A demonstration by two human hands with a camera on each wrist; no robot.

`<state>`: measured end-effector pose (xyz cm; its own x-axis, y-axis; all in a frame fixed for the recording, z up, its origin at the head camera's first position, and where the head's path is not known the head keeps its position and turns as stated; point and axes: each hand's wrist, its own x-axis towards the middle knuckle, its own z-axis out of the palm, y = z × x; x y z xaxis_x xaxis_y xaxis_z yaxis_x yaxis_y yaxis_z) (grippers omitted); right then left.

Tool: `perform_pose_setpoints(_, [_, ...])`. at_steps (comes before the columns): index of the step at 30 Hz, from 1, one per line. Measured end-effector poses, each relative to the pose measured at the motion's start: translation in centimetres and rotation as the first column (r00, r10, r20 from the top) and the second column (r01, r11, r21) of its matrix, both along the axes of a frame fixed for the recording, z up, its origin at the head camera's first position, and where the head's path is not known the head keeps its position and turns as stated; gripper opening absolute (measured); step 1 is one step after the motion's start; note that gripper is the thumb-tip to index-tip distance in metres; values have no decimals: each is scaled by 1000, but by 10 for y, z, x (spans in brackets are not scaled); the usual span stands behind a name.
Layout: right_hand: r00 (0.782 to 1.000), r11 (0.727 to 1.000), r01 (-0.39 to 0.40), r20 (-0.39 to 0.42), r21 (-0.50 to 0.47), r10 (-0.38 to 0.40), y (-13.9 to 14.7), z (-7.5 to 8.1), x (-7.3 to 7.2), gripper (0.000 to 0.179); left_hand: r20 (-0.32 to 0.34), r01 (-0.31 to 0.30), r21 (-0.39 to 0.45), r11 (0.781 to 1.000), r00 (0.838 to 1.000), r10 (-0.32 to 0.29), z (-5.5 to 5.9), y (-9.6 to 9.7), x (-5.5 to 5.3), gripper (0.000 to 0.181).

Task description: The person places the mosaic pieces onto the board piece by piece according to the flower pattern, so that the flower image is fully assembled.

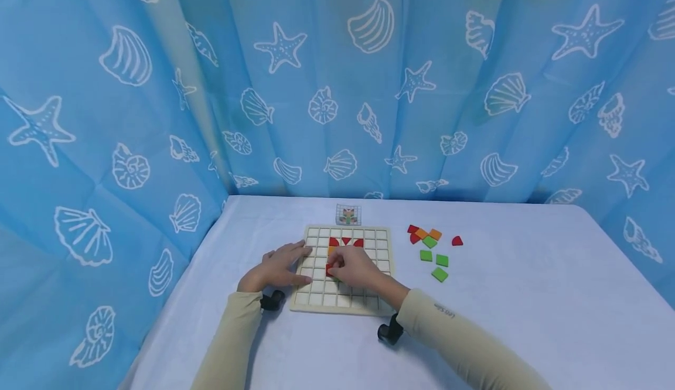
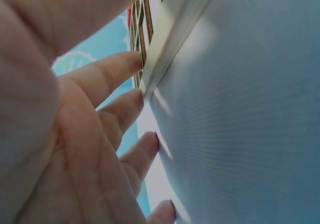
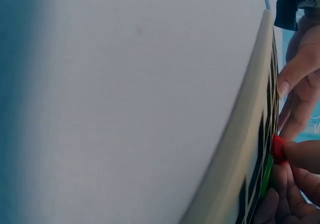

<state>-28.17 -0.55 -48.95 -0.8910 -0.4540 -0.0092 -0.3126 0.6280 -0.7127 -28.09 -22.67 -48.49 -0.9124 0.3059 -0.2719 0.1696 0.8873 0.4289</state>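
Note:
A pale wooden grid board (image 1: 316, 301) lies flat in front of me. My right hand (image 1: 354, 268) is over its middle and pinches a red tile (image 3: 278, 149) between thumb and fingers, right at the board's surface. Beside that tile a green piece (image 3: 267, 176) shows in the right wrist view. Higher on the board are red pieces (image 1: 358, 242) and an orange one (image 1: 331, 250), partly covered by the right hand. My left hand (image 1: 278, 267) rests at the board's left edge with fingers spread and fairly straight, fingertips on the rim and the cloth.
Behind the board lies a small pattern card (image 1: 348, 215). To the right are loose tiles: several green (image 1: 442, 260), orange (image 1: 435, 233) and red ones (image 1: 457, 240). A white cloth (image 1: 506, 308) covers the table, and a blue shell-print curtain (image 1: 337, 85) hangs behind and at the left.

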Motion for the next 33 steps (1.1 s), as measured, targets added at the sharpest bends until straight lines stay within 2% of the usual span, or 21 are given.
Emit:
perform_pose_setpoints(6, [999,998,37,-2,54,-37,-5,0,3,9,-4,16,-14,1000,1000,-16,-2,-1,-1,79])
perform_pose_setpoints(10, [999,996,42,-8,79,-41,-6,3,4,15,3,-3,-14,1000,1000,3,-1,-1,-1,80])
perform_pose_setpoints(18, [997,989,-32,-66,145,42,-8,5,4,8,6,-26,-23,999,1000,26,-4,0,-3,82])
perform_pose_setpoints(21, [997,988,-35,-69,152,46,-7,5,4,4,4,-23,-20,1000,1000,23,-4,0,-2,81])
perform_pose_setpoints(27, [993,985,-48,-95,168,65,-7,5,3,14,-6,-18,-4,1000,1000,18,-2,0,-1,81])
perform_pose_setpoints(33, [980,970,-133,-122,205,160,-7,5,0,19,-8,-14,-15,1000,1000,14,-3,0,-1,80])
